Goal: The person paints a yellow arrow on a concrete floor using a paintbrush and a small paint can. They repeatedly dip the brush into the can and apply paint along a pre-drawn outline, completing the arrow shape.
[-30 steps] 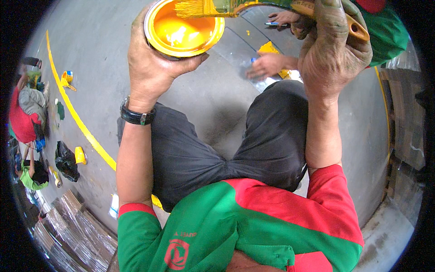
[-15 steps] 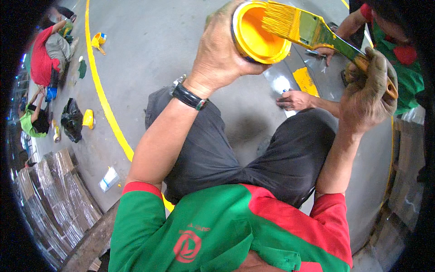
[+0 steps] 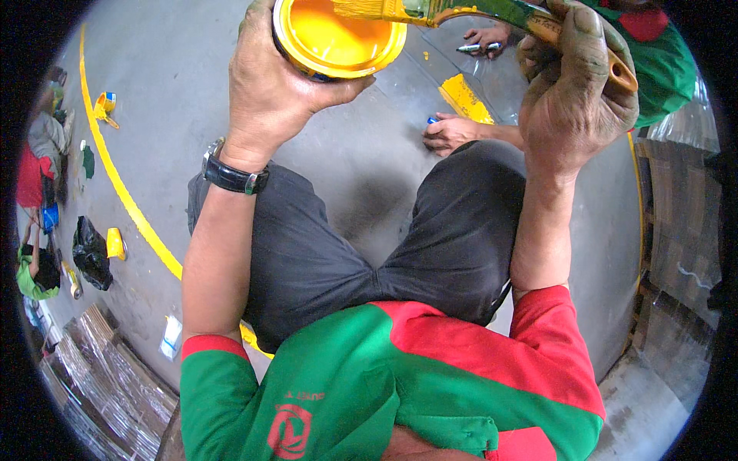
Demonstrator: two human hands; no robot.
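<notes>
My left hand [image 3: 265, 100] is wrapped round an open can of yellow paint [image 3: 338, 74], its mouth tilted toward me. In my right hand [image 3: 580, 100] is the handle of a flat paintbrush [image 3: 492, 9], green with a wooden end. Its bristles, coated yellow, are over the can's mouth; whether they touch the paint or the rim I cannot tell. Both hands are raised beyond my knees. Past my right knee, a co-worker's hand [image 3: 453, 132] rests on the floor with a small blue-ended item, and another of their hands [image 3: 488, 38] has pens in it.
A yellow-painted patch [image 3: 467, 98] lies near the co-worker's hands. At left, a yellow line [image 3: 127, 196] curves along the grey floor, past another paint can [image 3: 106, 100], a black bag [image 3: 91, 253] and a yellow container [image 3: 116, 243]. Wrapped stacks [image 3: 680, 223] stand at right; other people crouch far left.
The can and brush have shifted left and up in the picture, along with both hands. The view has turned, so the floor things also sit further left.
</notes>
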